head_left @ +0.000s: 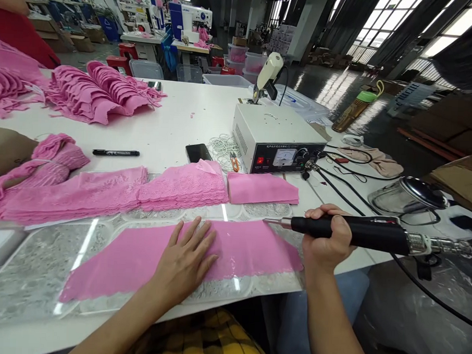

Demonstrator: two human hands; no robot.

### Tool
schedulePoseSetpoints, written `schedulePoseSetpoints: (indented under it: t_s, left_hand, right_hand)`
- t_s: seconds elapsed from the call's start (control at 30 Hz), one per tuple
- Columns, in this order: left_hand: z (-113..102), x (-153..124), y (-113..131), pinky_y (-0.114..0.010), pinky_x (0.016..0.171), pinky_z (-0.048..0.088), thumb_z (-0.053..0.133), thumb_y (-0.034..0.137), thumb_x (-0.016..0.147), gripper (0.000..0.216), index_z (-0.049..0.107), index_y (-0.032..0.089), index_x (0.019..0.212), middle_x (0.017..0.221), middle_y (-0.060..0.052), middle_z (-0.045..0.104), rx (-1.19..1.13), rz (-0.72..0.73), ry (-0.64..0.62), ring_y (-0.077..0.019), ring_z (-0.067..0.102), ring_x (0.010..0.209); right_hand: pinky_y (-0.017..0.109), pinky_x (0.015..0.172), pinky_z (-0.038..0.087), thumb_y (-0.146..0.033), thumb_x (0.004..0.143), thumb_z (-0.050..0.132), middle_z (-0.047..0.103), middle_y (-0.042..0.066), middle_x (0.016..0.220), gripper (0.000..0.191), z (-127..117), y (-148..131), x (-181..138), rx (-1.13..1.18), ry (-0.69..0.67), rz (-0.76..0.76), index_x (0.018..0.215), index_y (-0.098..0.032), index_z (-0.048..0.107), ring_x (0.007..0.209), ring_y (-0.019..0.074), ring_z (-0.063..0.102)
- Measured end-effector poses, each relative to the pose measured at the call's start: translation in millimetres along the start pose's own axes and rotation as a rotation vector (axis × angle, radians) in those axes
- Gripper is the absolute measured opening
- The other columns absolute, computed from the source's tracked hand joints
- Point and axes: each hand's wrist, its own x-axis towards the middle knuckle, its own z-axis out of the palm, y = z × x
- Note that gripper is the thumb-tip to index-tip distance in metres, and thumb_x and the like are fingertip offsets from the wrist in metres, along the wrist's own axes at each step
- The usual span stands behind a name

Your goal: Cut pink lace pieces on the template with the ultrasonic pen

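Observation:
A long pink fabric piece [138, 256] lies flat on a glass plate [32, 272] at the table's near edge. My left hand [187, 261] rests on it, fingers stretched out flat. My right hand [327, 238] is wrapped round a black corded cutting tool [359, 232], held level, its metal tip [273, 222] just above the fabric's far right edge. The tool's cable runs off to the right.
Stacks of pink fabric [184, 188] lie behind the glass. A white control box [277, 137] stands beyond, with a phone [198, 152], a black marker [115, 152], small scissors [234, 161]. More pink piles [102, 93] sit far left. A steel lid [411, 195] lies right.

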Motion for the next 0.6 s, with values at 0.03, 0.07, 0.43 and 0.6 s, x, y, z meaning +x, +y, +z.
schedulePoseSetpoints:
  t_s: [0.03, 0.07, 0.43, 0.6]
  left_hand:
    - [0, 0, 0, -0.054, 0.113, 0.033, 0.038, 0.038, 0.104, 0.041, 0.063, 0.016, 0.128, 0.139, -0.008, 0.061, 0.005, 0.003, 0.001, -0.0336, 0.051, 0.134]
    - [-1, 0, 0, -0.054, 0.113, 0.033, 0.037, 0.038, 0.105, 0.042, 0.063, 0.016, 0.128, 0.139, -0.008, 0.061, 0.009, 0.005, 0.001, -0.0335, 0.051, 0.134]
    - [2, 1, 0, -0.054, 0.115, 0.031, 0.035, 0.038, 0.105, 0.043, 0.065, 0.015, 0.125, 0.137, -0.010, 0.062, 0.007, 0.012, 0.041, -0.0341, 0.051, 0.134]
    - [4, -1, -5, -0.054, 0.117, 0.029, 0.040, 0.035, 0.103, 0.039, 0.062, 0.017, 0.129, 0.139, -0.011, 0.060, 0.035, 0.065, 0.020, -0.0336, 0.049, 0.136]
  right_hand:
    - [0.030, 0.053, 0.047, -0.031, 0.062, 0.061, 0.057, -0.003, 0.071, 0.014, -1, -1, 1, 0.006, 0.004, 0.004, 0.069, -0.019, 0.057, 0.052, 0.0104, 0.051]
    - [0.029, 0.053, 0.046, -0.031, 0.062, 0.060, 0.057, -0.003, 0.072, 0.015, -2, -3, 2, 0.012, 0.014, 0.007, 0.070, -0.019, 0.058, 0.052, 0.0101, 0.050]
    - [0.029, 0.046, 0.042, -0.034, 0.056, 0.049, 0.052, 0.001, 0.069, 0.018, -66, -39, 21, -0.110, 0.117, -0.008, 0.065, -0.019, 0.055, 0.050, 0.0106, 0.044]
    - [0.028, 0.045, 0.041, -0.035, 0.054, 0.051, 0.052, 0.000, 0.066, 0.019, -77, -45, 20, -0.142, 0.135, -0.047, 0.063, -0.019, 0.055, 0.049, 0.0101, 0.044]
